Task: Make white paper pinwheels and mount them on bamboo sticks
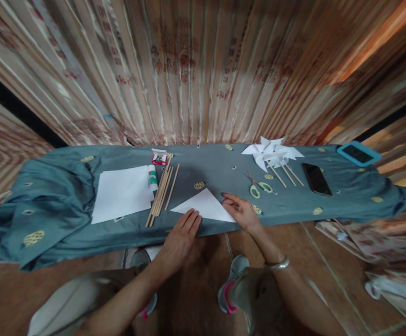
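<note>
In front of me a white sheet of paper (204,204), folded into a triangle, lies flat with its peak pointing away. My left hand (183,231) rests its outstretched fingertips on the triangle's near edge, left of the middle. At the right corner my right hand (241,212) touches the paper, its fingers extended and a little apart. Left of the triangle lie several thin wooden sticks (161,196), and beyond my right hand are scissors (258,185) with pale green handles.
A stack of white paper (120,193), a glue stick (152,177) and a small red-and-white box (160,157) occupy the left side. White paper pinwheels (272,151) on sticks, a black phone (316,179) and a blue-framed device (359,154) lie to the right. A green cloth (216,161) covers the table.
</note>
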`<state>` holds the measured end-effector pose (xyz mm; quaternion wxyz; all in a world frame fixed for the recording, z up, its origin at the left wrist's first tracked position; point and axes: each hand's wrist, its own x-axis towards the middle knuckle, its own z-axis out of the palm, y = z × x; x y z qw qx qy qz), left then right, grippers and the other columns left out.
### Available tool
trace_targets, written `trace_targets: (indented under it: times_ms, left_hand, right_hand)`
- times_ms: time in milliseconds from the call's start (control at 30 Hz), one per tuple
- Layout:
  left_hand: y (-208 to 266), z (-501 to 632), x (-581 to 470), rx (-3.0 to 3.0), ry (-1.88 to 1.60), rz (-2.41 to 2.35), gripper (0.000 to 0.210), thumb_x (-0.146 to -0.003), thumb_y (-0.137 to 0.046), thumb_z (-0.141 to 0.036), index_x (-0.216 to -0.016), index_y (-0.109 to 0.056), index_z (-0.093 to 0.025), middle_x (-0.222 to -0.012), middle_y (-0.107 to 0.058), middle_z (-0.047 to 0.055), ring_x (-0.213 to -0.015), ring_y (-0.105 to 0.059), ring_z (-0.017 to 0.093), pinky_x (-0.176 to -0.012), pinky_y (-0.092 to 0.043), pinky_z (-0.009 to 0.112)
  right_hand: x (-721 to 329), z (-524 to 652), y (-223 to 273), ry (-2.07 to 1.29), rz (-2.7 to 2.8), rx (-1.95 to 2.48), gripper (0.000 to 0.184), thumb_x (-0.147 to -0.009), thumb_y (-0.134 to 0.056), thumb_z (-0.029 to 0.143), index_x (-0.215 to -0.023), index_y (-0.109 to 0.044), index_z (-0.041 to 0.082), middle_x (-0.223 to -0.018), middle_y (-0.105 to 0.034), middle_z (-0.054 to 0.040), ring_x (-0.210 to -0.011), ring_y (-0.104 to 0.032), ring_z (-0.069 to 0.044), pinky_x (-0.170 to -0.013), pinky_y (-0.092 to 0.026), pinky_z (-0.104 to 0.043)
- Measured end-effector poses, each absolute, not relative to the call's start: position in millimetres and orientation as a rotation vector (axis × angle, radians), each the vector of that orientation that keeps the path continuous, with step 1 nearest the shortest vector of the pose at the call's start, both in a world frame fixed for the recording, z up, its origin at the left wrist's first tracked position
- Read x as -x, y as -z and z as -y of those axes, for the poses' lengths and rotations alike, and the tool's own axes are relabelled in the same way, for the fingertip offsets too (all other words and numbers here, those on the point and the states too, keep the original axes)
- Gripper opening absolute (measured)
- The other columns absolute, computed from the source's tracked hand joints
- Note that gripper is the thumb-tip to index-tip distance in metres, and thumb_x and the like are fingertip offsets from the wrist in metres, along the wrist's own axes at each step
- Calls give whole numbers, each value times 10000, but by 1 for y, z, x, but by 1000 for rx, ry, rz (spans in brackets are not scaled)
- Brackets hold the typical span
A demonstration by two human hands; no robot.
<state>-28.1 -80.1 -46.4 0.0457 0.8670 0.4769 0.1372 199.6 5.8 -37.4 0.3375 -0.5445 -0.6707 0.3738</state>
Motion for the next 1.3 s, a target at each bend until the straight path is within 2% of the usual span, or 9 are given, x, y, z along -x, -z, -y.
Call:
trace_targets:
  times_ms: [133,200,300,400,500,600,800,1000,1300]
  left_hand:
    - [42,59,20,-2637,-435,-1393,465,-834,-439,-35,-1296,-473,-74,-1399,-479,202,-1384,-327,272,-1090,-379,464]
    - [42,50,15,-2625,-441,-1355,467,-817,-459,-30,-1279,-490,-92,-1404,-474,199,-1389,-318,273,-1088,-378,476]
    - [42,43,9,-2626,-438,-1297,489,-807,-468,-29,-1291,-479,-98,-1413,-466,199,-1401,-293,268,-1096,-361,486]
    - [43,43,7,-2620,-453,-1255,503,-816,-476,-44,-1314,-460,-110,-1434,-445,192,-1405,-285,262,-1102,-347,492]
    - [45,45,6,-2604,-476,-1262,510,-823,-471,-43,-1326,-453,-126,-1450,-429,177,-1400,-297,263,-1103,-340,500]
    - [46,47,7,-2596,-478,-1273,511,-829,-467,-42,-1332,-451,-134,-1453,-428,166,-1388,-322,265,-1104,-337,495]
    - [41,53,16,-2618,-423,-1335,504,-821,-472,-37,-1318,-473,-118,-1433,-445,182,-1369,-352,286,-1091,-336,482]
    - [42,57,22,-2641,-389,-1386,470,-848,-476,-85,-1312,-488,-163,-1406,-482,152,-1337,-383,281,-1061,-317,494]
    - [44,59,32,-2614,-463,-1446,427,-881,-480,-152,-1305,-499,-197,-1368,-521,129,-1284,-430,256,-1035,-294,476]
  right_hand:
    - [-213,-2,36,-1408,1516,1282,574,-739,-664,361,-1270,-570,165,-798,-727,-38,-550,-612,-122,-478,-481,-222]
    - [-218,3,34,-1454,1526,1247,545,-744,-654,342,-1261,-582,185,-842,-728,-38,-564,-611,-115,-470,-471,-212]
    - [-221,10,32,-1386,1663,1166,441,-790,-590,285,-1223,-618,208,-925,-728,-45,-714,-649,-139,-638,-540,-269]
    - [-221,13,32,-1193,1827,1162,365,-807,-571,242,-1161,-661,230,-1007,-711,-57,-838,-657,-163,-781,-541,-326]
    - [-218,12,29,-903,1962,1205,268,-805,-590,195,-1035,-718,243,-1166,-649,-82,-1027,-623,-200,-921,-490,-381]
    - [-214,8,25,-717,2021,1201,189,-837,-581,196,-941,-733,241,-1322,-553,-86,-1221,-511,-226,-1031,-404,-426]
    - [-199,-9,19,-787,2039,1203,125,-866,-582,263,-866,-700,221,-1301,-585,-88,-1217,-519,-218,-1057,-375,-425]
    - [-176,-28,20,-798,2033,1183,137,-855,-587,275,-861,-708,211,-1298,-588,-96,-1213,-525,-226,-1045,-377,-417]
    - [-154,-41,34,-642,2114,1217,127,-831,-587,248,-834,-713,227,-1295,-584,-95,-1300,-443,-263,-1072,-330,-490]
